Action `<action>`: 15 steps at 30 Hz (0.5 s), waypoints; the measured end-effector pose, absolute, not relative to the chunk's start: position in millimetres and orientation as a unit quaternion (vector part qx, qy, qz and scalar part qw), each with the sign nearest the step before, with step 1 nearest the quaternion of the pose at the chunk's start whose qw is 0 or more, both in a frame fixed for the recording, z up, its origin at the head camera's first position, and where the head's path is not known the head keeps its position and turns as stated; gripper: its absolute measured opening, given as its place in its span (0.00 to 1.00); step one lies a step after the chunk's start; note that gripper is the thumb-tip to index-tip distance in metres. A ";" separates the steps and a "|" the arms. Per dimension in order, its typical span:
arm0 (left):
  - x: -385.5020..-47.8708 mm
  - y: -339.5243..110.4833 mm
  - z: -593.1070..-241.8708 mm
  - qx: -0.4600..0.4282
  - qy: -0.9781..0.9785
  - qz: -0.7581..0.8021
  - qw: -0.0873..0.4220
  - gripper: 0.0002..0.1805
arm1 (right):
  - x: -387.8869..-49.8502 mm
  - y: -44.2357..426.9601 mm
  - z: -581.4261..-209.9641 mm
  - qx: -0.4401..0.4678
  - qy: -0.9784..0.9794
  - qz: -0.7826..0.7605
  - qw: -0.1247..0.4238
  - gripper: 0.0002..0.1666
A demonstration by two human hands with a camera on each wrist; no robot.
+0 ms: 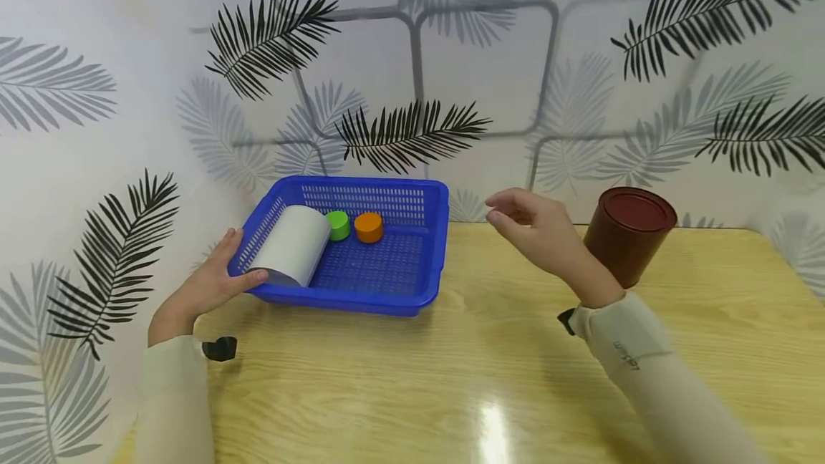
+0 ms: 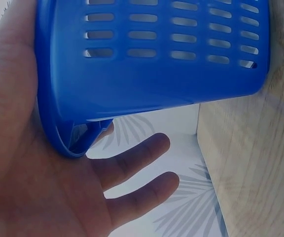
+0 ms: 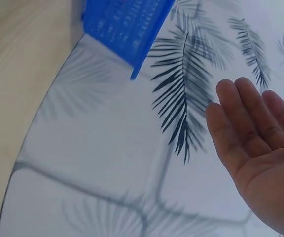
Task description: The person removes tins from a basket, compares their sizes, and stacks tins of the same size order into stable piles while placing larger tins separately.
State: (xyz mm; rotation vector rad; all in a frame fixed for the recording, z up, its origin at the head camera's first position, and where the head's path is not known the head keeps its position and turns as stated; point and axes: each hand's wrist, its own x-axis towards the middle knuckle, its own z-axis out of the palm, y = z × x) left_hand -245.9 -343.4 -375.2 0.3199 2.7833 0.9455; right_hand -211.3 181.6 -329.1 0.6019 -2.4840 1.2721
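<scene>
A blue plastic basket (image 1: 380,299) stands on the table at the left. Inside it lie a white cylinder (image 1: 293,242) on its side, a green disc-like block (image 1: 338,225) and an orange one (image 1: 369,228). My left hand (image 1: 209,281) rests against the basket's left front corner, its thumb on the rim. In the left wrist view the basket rim (image 2: 46,79) lies along the palm, while the visible fingers (image 2: 132,163) stretch loosely beneath it. My right hand (image 1: 538,231) hovers with relaxed fingers between the basket and a dark red can (image 1: 621,242), holding nothing.
A light wooden table (image 1: 387,385) spreads under everything. Behind it and to the left rises a wall (image 1: 477,70) with a leaf pattern. The red can stands near the table's back, close beside my right wrist.
</scene>
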 end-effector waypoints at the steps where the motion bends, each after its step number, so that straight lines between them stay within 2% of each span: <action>1: -246.4 -343.8 -374.0 0.107 0.937 0.319 0.092 0.61 | -215.2 174.5 -326.7 0.214 -0.859 0.443 0.143 0.15; 15: -241.0 -344.6 -374.1 0.103 0.934 0.329 0.097 0.62 | -245.4 101.4 -299.4 0.240 -0.842 0.478 0.072 0.14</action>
